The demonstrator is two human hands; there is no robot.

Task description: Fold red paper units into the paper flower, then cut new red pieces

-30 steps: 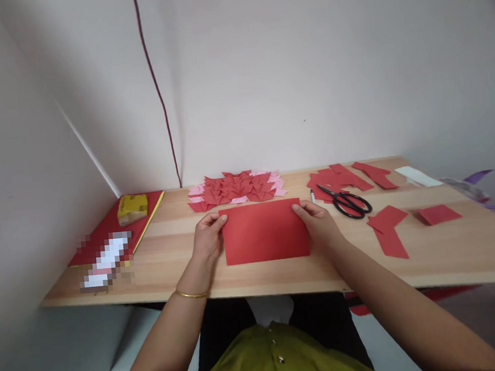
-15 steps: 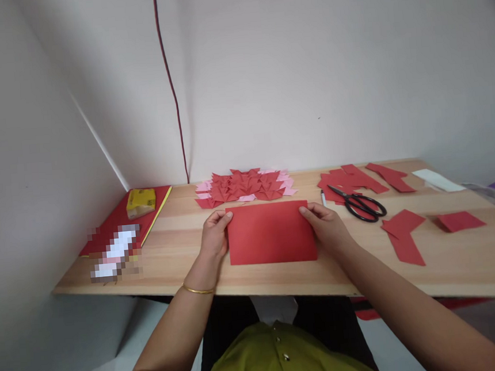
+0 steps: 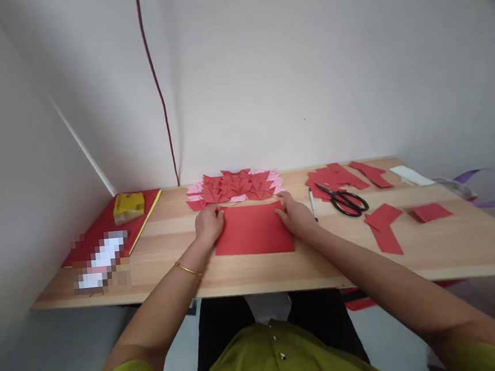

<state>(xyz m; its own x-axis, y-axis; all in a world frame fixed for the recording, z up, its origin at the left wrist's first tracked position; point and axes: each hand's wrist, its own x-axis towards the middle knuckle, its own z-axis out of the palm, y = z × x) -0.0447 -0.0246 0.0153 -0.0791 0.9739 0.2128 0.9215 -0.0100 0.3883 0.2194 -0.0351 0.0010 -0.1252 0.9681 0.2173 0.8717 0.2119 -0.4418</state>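
A rectangular sheet of red paper [image 3: 254, 231] lies at or just above the table in front of me. My left hand [image 3: 210, 224] is closed on its upper left corner, thumb on top and fingertips partly hidden. At the upper right corner, my right hand [image 3: 296, 216] has its thumb on the paper and the index finger reaching past the far edge; its other fingers are largely hidden. Just behind the sheet sits a cluster of folded red and pink paper pieces [image 3: 236, 186].
Black-handled scissors [image 3: 346, 203], a marker pen [image 3: 312, 204] and red paper scraps [image 3: 383, 228] lie to the right. On the left, a yellow-wrapped block [image 3: 128, 207] rests on red sheets [image 3: 99, 224] beside a blurred white item [image 3: 102, 259]. A dark cable [image 3: 159, 95] hangs along the wall.
The red sheet has come down towards the tabletop and tilted flatter, both hands moving with it. My right index finger now stretches farther out. The view has turned slightly to the right.
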